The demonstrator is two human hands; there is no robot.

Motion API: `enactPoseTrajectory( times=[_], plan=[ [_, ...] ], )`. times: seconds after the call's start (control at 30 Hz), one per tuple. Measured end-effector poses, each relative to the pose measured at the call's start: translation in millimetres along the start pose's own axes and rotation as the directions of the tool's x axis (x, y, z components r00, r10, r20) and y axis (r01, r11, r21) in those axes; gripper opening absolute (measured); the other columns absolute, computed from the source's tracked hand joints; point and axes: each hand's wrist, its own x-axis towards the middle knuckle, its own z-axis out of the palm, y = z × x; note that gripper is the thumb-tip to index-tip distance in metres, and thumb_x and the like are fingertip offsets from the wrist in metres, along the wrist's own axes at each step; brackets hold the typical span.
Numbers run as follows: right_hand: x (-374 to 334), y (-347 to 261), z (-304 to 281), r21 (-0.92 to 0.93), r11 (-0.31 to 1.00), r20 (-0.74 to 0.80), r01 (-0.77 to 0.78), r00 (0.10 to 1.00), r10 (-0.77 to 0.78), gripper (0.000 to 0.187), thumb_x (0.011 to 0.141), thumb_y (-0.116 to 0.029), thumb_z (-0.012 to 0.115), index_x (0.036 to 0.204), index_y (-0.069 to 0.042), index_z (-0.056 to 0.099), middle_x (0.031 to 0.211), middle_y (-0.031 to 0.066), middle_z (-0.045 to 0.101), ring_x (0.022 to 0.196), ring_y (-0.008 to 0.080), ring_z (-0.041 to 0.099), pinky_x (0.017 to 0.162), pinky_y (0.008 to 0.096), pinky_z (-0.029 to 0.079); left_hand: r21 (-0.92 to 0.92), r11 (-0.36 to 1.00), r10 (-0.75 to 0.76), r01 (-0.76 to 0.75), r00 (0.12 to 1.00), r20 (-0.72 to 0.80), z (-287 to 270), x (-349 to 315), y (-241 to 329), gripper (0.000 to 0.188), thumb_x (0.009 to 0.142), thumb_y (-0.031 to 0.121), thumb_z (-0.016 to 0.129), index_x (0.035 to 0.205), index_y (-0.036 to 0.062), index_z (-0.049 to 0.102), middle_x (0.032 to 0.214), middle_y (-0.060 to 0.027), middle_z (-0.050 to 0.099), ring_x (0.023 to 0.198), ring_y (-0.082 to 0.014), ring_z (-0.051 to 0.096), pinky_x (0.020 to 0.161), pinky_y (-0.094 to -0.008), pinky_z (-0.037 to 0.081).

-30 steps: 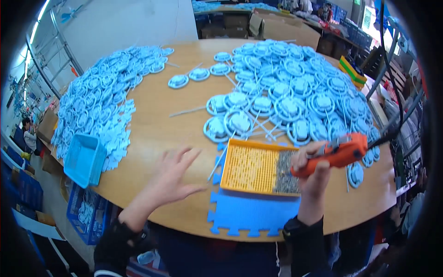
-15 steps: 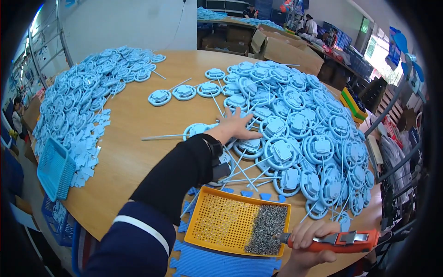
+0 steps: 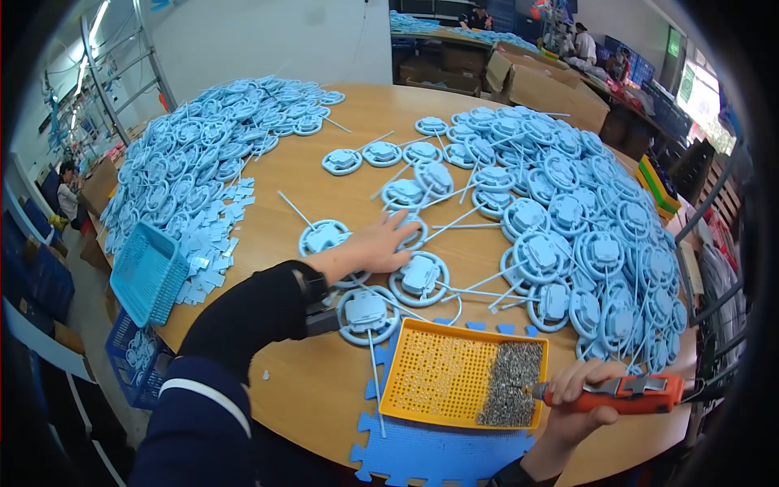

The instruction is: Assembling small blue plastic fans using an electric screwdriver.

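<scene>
My left hand (image 3: 372,245) reaches over the table with its fingers spread, resting on or just above light blue plastic ring parts with thin rods. One ring part (image 3: 420,277) lies by its fingertips, another (image 3: 365,312) in front of its wrist. In my right hand (image 3: 578,398) is an orange electric screwdriver (image 3: 625,394), held level, its tip pointing left. That tip is at the heap of small silver screws (image 3: 511,381) in a shallow yellow perforated tray (image 3: 430,369); whether it touches a screw I cannot tell. Blue foam matting (image 3: 442,451) lies under the tray.
A large pile of ring parts (image 3: 604,252) covers the table's right side; another pile (image 3: 191,150) stands at left beside flat blue pieces (image 3: 207,252). A light blue basket (image 3: 148,272) sits at the left edge. Cardboard boxes (image 3: 552,85) and people are beyond the table.
My left hand has drawn back leftward from the right pile, and several ring parts now lie apart around it. My right hand keeps the screwdriver at the screws. The whole view has shifted.
</scene>
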Motion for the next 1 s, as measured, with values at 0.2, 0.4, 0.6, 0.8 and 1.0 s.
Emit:
enactPoseTrajectory(
  times=[0.2, 0.4, 0.6, 0.8, 1.0],
  plan=[
    [3, -6, 4, 0.036, 0.999, 0.055, -0.022, 0.998, 0.020, 0.067, 0.075, -0.066, 0.063, 0.094, -0.006, 0.043, 0.065, 0.0043, 0.048, 0.050, 0.0147, 0.047, 0.046, 0.0274, 0.042, -0.042, 0.997, 0.055, -0.057, 0.997, -0.045, -10, -59, -13, 0.059, 0.082, 0.032, 0.056, 0.138, 0.0182, 0.043, 0.149, -0.0196, 0.028, 0.132, -0.0422, 0.033, 0.106, -0.0471, 0.033],
    [4, -6, 6, 0.030, 0.999, 0.064, -0.020, 0.998, 0.018, 0.065, 0.075, -0.064, 0.065, 0.095, -0.005, 0.046, 0.065, 0.0040, 0.049, 0.051, 0.0147, 0.049, 0.047, 0.0269, 0.043, -0.002, 0.995, 0.100, -0.102, 0.979, -0.179, -28, -31, 55, 0.038, 0.079, 0.037, 0.063, 0.108, 0.0114, 0.065, 0.111, -0.0132, 0.059, 0.109, -0.0299, 0.051, 0.089, -0.0494, 0.040],
    [1, -1, 6, 0.055, 0.998, 0.079, -0.008, 0.997, 0.003, 0.064, 0.076, -0.063, 0.066, 0.096, -0.005, 0.046, 0.064, 0.0039, 0.049, 0.051, 0.0151, 0.049, 0.046, 0.0270, 0.043, 0.274, 0.955, 0.116, -0.116, 0.993, 0.018, 2, 3, 134, 0.024, 0.074, 0.027, 0.067, 0.091, 0.0093, 0.069, 0.108, -0.0128, 0.059, 0.105, -0.0272, 0.055, 0.079, -0.0437, 0.046],
    [-3, -8, 1, 0.033, 0.999, 0.022, -0.015, 1.000, 0.014, 0.066, 0.075, -0.064, 0.065, 0.097, -0.005, 0.044, 0.065, 0.0043, 0.048, 0.053, 0.0140, 0.047, 0.046, 0.0247, 0.040, 0.364, 0.931, -0.034, 0.029, 0.999, 0.007, 15, 21, 122, 0.015, 0.073, 0.019, 0.066, 0.081, 0.0080, 0.072, 0.085, -0.0118, 0.069, 0.082, -0.0294, 0.067, 0.064, -0.0411, 0.052],
    [-4, -4, -7, 0.072, 0.997, 0.062, -0.022, 0.998, 0.018, 0.062, 0.078, -0.063, 0.064, 0.099, -0.007, 0.044, 0.069, 0.0017, 0.044, 0.057, 0.0103, 0.041, 0.053, 0.0231, 0.035, 0.128, 0.960, -0.236, 0.248, 0.967, -0.100, 25, 6, 100, 0.016, 0.074, 0.021, 0.066, 0.079, 0.0074, 0.072, 0.082, -0.0143, 0.070, 0.080, -0.0301, 0.068, 0.065, -0.0415, 0.054]
  ],
)
